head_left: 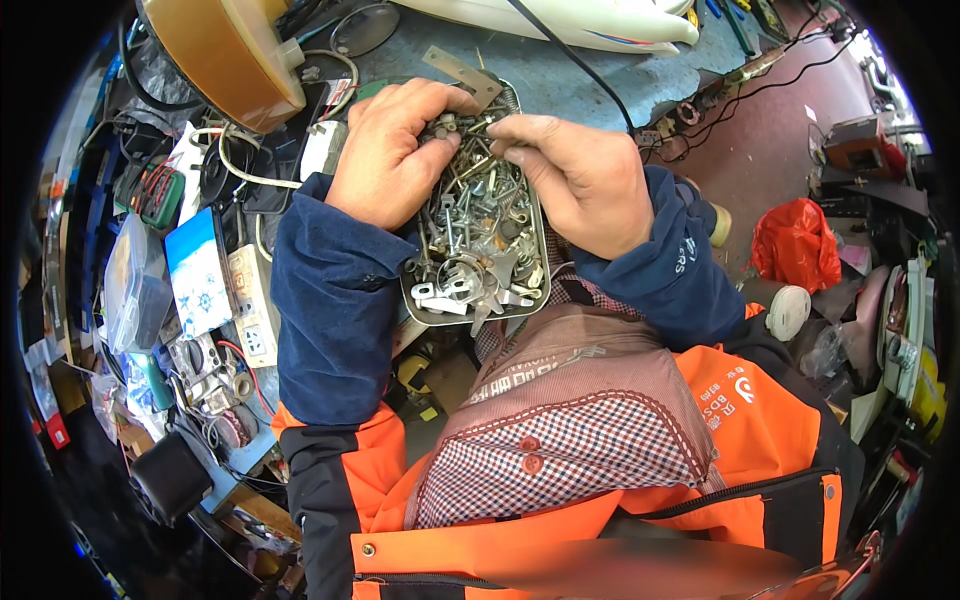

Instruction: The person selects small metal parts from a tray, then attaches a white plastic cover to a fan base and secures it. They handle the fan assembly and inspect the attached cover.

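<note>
A shallow metal tray [452, 322] full of mixed small hardware [478, 205] lies in front of me, with screws, bolts and bits of metal heaped together. My left hand [392, 150] reaches over its far left side, thumb and forefinger curled in around small metal pieces that I cannot tell apart. At the far right of the tray, my right hand [580, 180] pinches with thumb and forefinger; whatever sits between the tips is too small to name. A flat metal strip with holes [462, 74] sticks out beyond my left fingertips. Near the tray's close end rests a clear round piece [460, 281].
Behind the tray is a worn blue bench top [540, 85] with a white curved casing [570, 22]. An amber-sided round object [225, 65], cables and a power strip [253, 305] crowd the left. A red plastic bag [796, 245] is among clutter at right.
</note>
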A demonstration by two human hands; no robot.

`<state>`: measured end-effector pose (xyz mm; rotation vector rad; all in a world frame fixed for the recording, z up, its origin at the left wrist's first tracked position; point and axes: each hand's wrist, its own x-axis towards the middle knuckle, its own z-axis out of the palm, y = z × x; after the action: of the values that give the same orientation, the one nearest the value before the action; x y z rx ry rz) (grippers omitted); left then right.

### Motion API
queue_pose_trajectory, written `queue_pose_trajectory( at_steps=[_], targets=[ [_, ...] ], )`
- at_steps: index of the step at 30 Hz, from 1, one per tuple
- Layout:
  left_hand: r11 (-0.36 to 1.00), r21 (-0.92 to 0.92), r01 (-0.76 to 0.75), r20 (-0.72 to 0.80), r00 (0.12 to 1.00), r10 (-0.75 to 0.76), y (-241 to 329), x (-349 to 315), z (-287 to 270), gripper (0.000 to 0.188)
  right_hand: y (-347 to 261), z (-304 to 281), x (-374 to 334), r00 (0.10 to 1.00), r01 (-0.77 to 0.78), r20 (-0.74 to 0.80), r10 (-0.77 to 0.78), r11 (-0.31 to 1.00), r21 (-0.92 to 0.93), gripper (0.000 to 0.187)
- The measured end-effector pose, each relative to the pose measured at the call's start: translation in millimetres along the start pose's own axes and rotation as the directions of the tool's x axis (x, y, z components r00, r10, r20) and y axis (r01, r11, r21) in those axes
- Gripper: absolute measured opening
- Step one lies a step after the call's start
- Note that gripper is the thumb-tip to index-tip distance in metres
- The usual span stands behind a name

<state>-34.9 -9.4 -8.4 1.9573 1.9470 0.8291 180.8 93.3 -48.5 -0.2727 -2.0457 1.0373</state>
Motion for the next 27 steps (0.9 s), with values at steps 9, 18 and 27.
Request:
queue_pose_trajectory(
  at_steps=[9, 18, 27],
  targets=[
    [1.0, 0.009, -0.004, 0.004, 1.0, 0.004, 0, 0, -1, 0.028, -12, -5, -2, 0.995, -0.092, 0.049, 0.084, 0.974, 0.206, 0.027],
    [1.0, -0.015, -0.008, -0.004, 1.0, 0.008, 4, 4, -3, 0.029, -4, 2, 0, 0.999, -0.021, -0.051, 0.018, 0.999, -0.042, 0.025],
    [1.0, 0.0, -0.02, -0.016, 1.0, 0.02, 2, 3, -2, 0.029, -15, -5, 0, 0.983, 0.001, 0.181, -0.011, 0.998, 0.059, 0.029]
  ],
)
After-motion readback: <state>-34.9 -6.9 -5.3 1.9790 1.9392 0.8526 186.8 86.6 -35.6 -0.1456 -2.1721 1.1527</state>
